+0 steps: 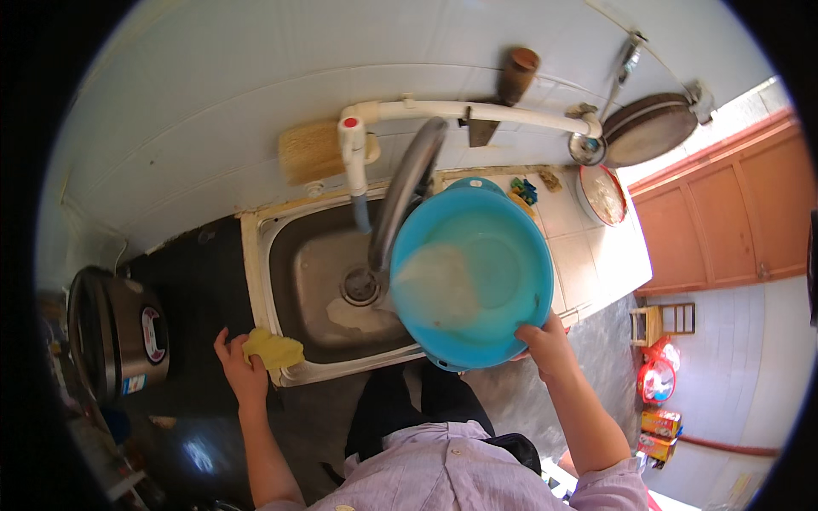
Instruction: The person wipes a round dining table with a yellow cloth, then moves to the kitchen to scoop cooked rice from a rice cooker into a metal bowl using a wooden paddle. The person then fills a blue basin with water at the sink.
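Observation:
With my right hand (543,345) I grip the near right rim of a blue plastic basin (505,319), thumb on the inside. The basin is tilted over the right side of a stainless steel sink (319,255), and cloudy water lies in it and runs over its left rim. Whitish water lies near the sink drain (360,285). A dark metal round pan or lid (409,185) stands on edge between tap and basin. My left hand (246,364) holds a yellow cloth or sponge (275,349) at the sink's front left corner.
A white plastic tap (353,153) reaches over the sink from a wall pipe (460,110). A rice cooker (137,332) stands at left. Right of the basin are crumpled cloths (524,191) and a red-rimmed bowl (601,195) on the tiled counter. Pans (652,131) hang on the wall.

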`<action>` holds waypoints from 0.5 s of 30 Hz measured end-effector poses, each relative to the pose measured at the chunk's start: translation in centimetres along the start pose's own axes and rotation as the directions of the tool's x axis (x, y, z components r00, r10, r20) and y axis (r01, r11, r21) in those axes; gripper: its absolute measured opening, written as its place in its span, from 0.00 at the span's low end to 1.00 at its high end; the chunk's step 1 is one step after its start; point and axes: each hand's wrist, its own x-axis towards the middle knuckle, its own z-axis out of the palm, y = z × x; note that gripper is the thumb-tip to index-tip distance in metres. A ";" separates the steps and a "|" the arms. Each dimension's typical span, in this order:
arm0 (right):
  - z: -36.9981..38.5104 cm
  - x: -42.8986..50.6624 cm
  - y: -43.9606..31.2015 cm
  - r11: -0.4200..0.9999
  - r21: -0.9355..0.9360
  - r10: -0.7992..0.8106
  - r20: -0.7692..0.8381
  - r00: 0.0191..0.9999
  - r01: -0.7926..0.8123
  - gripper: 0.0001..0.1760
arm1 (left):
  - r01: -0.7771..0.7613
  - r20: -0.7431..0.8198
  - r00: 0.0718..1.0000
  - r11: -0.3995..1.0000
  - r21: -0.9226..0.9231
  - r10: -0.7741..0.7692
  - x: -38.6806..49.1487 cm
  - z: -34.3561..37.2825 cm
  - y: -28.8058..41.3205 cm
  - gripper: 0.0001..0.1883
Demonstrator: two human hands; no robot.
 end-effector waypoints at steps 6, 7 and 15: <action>-1.0 -0.2 2.9 0.977 0.207 0.053 0.006 0.999 -0.053 0.29 | -0.059 0.032 0.998 0.998 -0.024 0.059 1.7 0.4 2.5 0.18; -1.5 -0.4 3.5 0.955 0.276 0.106 0.023 0.994 -0.109 0.28 | -0.063 0.039 0.997 0.997 -0.040 0.065 2.0 0.4 3.3 0.18; -10.0 -7.4 8.6 0.713 0.689 0.091 0.087 0.992 -0.126 0.18 | -0.394 -0.008 0.917 0.899 -0.194 0.400 2.6 3.4 13.0 0.17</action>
